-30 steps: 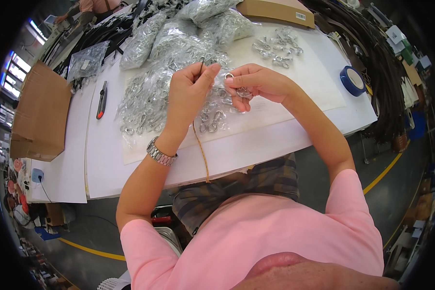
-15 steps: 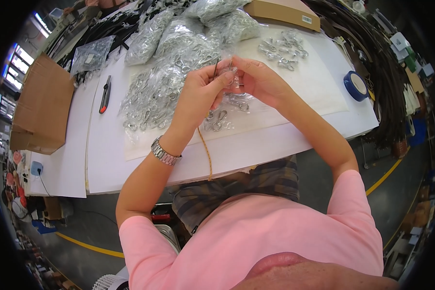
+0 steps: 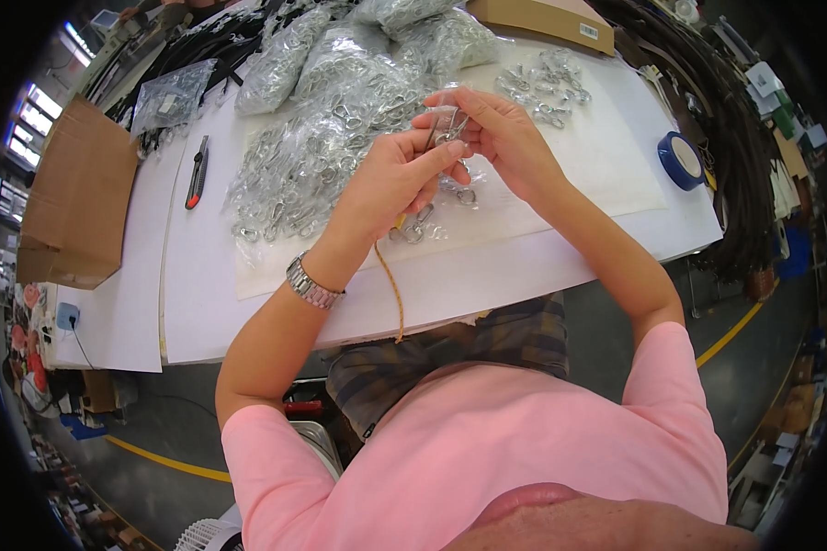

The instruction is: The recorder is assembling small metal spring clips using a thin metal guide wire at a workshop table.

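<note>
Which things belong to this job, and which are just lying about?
Seemingly in use:
thin dark rod, in the left hand
metal clip, at the right hand
bagged metal clips, heaped by the hands

Apparently just lying about:
utility knife
blue tape roll
cardboard box, at the left

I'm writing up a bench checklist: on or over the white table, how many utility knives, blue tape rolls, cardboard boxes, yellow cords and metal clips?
Utility knife: 1
Blue tape roll: 1
Cardboard boxes: 2
Yellow cord: 1
Total: 5, leaving out the metal clips, too many and too tangled to count.
</note>
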The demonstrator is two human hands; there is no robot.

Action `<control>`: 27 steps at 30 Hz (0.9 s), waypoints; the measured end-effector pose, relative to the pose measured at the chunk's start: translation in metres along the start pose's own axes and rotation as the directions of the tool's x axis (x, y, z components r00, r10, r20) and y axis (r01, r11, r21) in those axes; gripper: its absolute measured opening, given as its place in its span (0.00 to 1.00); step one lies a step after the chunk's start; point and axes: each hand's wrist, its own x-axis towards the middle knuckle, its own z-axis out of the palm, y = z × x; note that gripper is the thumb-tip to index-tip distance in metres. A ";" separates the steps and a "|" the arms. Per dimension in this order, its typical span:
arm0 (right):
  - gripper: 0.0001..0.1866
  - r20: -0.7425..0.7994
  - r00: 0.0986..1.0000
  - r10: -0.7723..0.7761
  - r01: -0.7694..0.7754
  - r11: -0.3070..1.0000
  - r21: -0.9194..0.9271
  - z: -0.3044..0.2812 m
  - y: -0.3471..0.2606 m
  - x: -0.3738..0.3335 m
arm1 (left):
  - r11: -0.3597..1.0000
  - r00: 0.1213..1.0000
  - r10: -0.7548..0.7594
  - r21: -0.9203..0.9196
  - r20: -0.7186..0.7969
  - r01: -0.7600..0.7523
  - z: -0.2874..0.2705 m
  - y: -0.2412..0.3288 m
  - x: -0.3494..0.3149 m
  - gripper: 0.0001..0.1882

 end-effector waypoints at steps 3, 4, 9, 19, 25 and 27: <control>0.21 0.008 0.999 -0.037 0.038 0.999 -0.022 -0.002 0.007 0.003 | 1.000 1.000 0.004 0.029 -0.010 -0.004 0.002 -0.002 0.002 0.15; 0.21 0.048 0.998 -0.035 0.037 0.998 -0.049 -0.004 0.006 0.002 | 1.000 1.000 0.002 -0.006 -0.010 -0.002 0.002 -0.003 0.003 0.15; 0.18 0.052 0.997 -0.062 0.063 0.998 -0.009 -0.001 0.000 0.000 | 0.999 0.998 0.039 -0.022 -0.039 -0.040 -0.001 -0.004 0.001 0.15; 0.15 -0.045 0.998 -0.050 0.048 0.997 -0.061 -0.018 -0.002 0.003 | 0.983 0.981 0.089 -0.145 -0.173 -0.115 -0.018 -0.009 0.009 0.15; 0.14 0.109 0.986 0.122 -0.088 0.958 -0.271 -0.017 -0.015 0.002 | 0.996 0.984 0.018 0.090 -0.178 -0.002 -0.024 0.003 0.006 0.18; 0.14 0.143 0.984 0.108 -0.048 0.928 -0.370 -0.025 -0.013 0.003 | 0.984 0.987 0.010 0.179 -0.163 0.019 -0.020 0.005 0.005 0.19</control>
